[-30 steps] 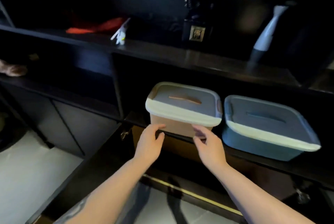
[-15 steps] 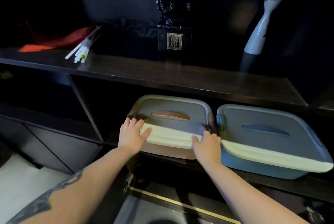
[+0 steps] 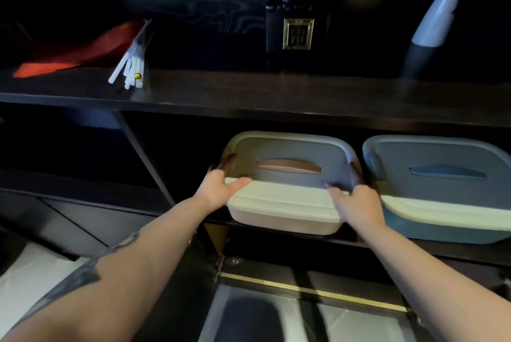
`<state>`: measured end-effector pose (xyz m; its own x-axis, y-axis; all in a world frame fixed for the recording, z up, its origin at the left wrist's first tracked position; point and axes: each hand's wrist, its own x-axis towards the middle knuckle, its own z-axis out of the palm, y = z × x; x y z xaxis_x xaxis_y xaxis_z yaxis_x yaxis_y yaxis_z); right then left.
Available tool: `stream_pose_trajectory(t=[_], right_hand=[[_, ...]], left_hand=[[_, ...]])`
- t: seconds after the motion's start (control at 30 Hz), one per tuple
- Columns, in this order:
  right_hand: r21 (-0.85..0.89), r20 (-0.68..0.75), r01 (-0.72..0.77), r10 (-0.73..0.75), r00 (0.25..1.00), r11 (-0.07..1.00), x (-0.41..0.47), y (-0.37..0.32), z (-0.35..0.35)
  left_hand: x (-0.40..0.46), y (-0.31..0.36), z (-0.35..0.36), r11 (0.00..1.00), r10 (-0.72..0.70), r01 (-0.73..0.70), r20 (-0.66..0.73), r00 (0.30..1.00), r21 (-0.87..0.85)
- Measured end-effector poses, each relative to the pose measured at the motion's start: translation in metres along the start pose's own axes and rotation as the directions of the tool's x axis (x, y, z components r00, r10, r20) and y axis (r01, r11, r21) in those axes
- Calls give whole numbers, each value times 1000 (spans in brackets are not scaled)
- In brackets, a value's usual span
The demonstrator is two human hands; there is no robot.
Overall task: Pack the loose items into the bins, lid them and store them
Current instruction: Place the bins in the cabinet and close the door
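The tan bin (image 3: 284,221) sits in the low shelf slot (image 3: 359,243), and you hold it by its two near corners. Its lid (image 3: 287,173) is on, grey on top with a pale rim, so nothing can spill out while you push. Your left hand (image 3: 218,188) is at the near left corner, with the thumb lying along the pale rim and the other fingers curled round the side. Your right hand (image 3: 356,203) is at the near right corner, and its fingers bend over the rim onto the lid. One hand on each corner looks like a good way to keep the bin straight, so it goes in flat and does not turn. The near part of the bin sticks out past the shelf edge, so I think it needs one more push to the far side. The blue bin (image 3: 442,227) is just to the right, very close, with its lid on too. It sticks out a bit as well. Watch your right fingers, because they are in the thin gap between the two bins and could get pinched. Above, the top shelf (image 3: 249,98) holds a red cloth (image 3: 69,57), some white sticks (image 3: 130,65), a dark statue (image 3: 296,18) and a white vase (image 3: 439,18).
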<state>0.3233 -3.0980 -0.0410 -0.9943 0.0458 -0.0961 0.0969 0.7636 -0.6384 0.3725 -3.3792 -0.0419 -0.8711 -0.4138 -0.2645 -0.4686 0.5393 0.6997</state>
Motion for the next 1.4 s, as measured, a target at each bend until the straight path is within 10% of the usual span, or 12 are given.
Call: stream_pose_trajectory(t=[0.33,0.67,0.9,1.4], right_hand=[[248,-38,39,-30,999,968,-88,46,-6],[300,-149,57,-13,989,952,-184,92,8],[311,64,-56,38,997,949,-194,142,57],[316,286,-192,100,953,929,-52,366,305]], left_hand=[[-75,-44,12,937,250,-265,-92,964,-229],[-169,-96,27,876,157,-169,-63,986,-451],[-197,-169,88,874,-133,134,35,990,-466],[0,-351,346,788,-265,299,142,954,-538]])
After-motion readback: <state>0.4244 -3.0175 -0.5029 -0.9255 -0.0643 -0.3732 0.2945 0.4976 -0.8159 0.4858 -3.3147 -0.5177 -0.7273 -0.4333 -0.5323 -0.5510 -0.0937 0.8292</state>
